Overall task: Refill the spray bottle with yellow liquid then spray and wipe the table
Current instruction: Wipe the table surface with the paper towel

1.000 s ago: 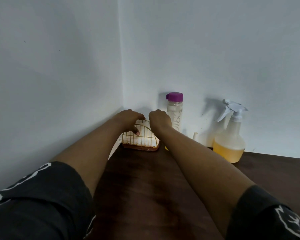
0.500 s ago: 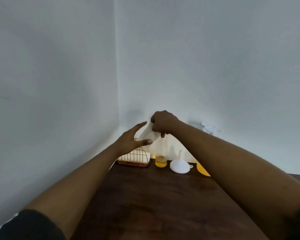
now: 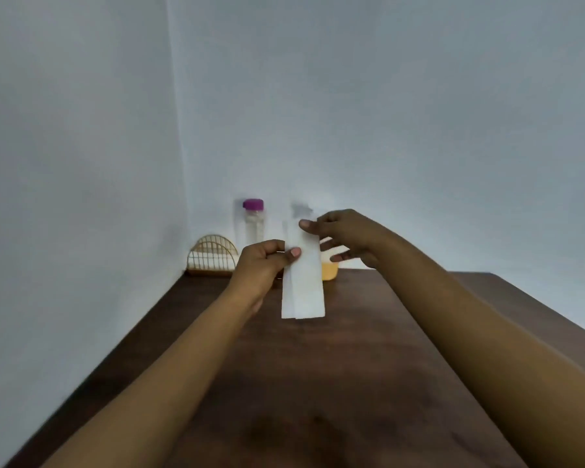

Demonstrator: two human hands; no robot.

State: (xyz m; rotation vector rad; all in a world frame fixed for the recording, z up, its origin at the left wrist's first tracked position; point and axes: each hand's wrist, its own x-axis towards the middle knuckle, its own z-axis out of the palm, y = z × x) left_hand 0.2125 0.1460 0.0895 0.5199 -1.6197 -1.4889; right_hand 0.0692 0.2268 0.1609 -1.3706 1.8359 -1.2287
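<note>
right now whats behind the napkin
The yellow base of the spray bottle shows past the right edge of the napkin; most of the bottle is covered.

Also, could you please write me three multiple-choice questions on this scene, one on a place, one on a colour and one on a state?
1. Where does the wire holder stand on the table?
A. At the near edge
B. In the far left corner, by the walls
C. At the right edge

2. What colour is the cap of the clear bottle?
A. Green
B. Red
C. Purple

3. What state is the white napkin in?
A. Held up between both hands
B. Lying flat on the table
C. Tucked in the holder

Answers: 1 B, the holder sits where the two walls meet; 2 C, the cap is plainly purple; 3 A, the left hand pinches its side and the right hand holds its top edge, clear of the table.
</note>
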